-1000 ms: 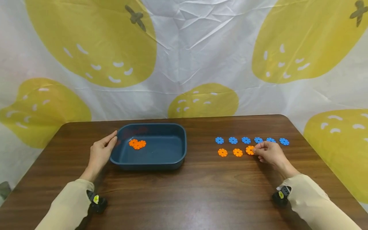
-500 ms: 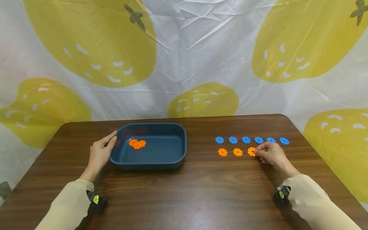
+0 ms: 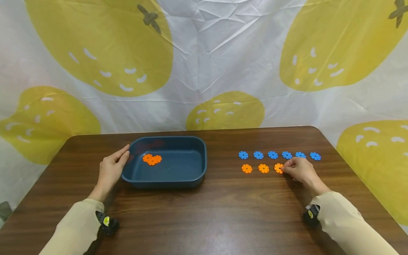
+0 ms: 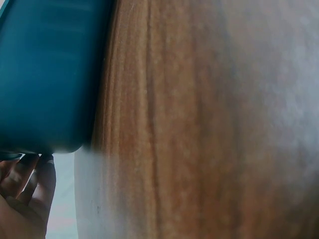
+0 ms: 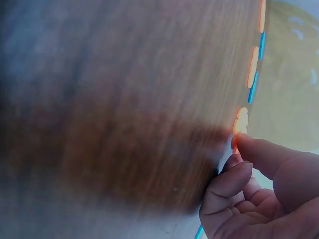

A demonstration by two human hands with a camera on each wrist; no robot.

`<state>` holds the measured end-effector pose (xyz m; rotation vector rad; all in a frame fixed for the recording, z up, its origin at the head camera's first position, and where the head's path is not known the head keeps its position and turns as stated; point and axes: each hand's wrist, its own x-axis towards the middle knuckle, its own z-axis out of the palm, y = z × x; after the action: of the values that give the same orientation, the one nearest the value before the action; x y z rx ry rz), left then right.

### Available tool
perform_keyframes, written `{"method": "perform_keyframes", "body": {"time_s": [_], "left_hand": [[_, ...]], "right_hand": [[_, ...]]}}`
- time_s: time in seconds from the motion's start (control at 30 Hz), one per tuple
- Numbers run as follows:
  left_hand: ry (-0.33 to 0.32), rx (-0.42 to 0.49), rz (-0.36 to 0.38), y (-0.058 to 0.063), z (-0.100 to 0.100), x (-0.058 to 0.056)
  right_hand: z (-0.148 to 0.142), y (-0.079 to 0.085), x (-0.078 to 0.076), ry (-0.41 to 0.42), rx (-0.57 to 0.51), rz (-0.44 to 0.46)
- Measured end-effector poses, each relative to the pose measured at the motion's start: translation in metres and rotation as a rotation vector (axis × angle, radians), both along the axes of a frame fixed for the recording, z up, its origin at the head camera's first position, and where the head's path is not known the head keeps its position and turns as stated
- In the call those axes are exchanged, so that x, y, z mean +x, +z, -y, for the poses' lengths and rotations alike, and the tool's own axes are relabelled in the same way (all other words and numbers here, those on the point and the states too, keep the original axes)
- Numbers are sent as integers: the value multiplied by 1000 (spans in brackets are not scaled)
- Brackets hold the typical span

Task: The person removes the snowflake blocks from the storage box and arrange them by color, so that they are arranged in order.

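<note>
My left hand (image 3: 109,170) holds the left side of a dark blue rectangular basin (image 3: 164,184), with its fingertips at the rim. In the left wrist view, the fingers (image 4: 42,184) touch the end of the basin. Inside it lie several overlapping orange notched plastic discs (image 3: 152,159). Over on the right, my right hand (image 3: 301,170) pinches the edge of an orange notched disc (image 3: 278,168) at the table surface. The right wrist view shows this disc (image 5: 241,119) at the thumb tip; part of it is hidden by the fingers.
Two more orange discs (image 3: 255,169) continue the row left of the pinched one. Behind them runs a row of several blue notched discs (image 3: 272,155). A brown wooden table (image 3: 204,212) carries everything; a lemon-patterned cloth (image 3: 223,71) hangs behind it.
The orange disc in my right hand has shifted slightly right and down, lying level with the two beside it. My left hand and the basin have stayed in place.
</note>
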<state>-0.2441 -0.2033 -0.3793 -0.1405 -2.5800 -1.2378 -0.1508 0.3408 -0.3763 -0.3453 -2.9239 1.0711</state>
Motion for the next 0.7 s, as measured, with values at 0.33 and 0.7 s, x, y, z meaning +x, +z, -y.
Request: {"method": "perform_keyframes", "body": {"time_s": [0.33,0.7], "left_hand": [[2,2,2,0,1,0],[-25,2,-12,-1,2,-1]], "right_hand": [[-1,2,-2,29,67,-14],[7,6,-1,18,2,-29]]}}
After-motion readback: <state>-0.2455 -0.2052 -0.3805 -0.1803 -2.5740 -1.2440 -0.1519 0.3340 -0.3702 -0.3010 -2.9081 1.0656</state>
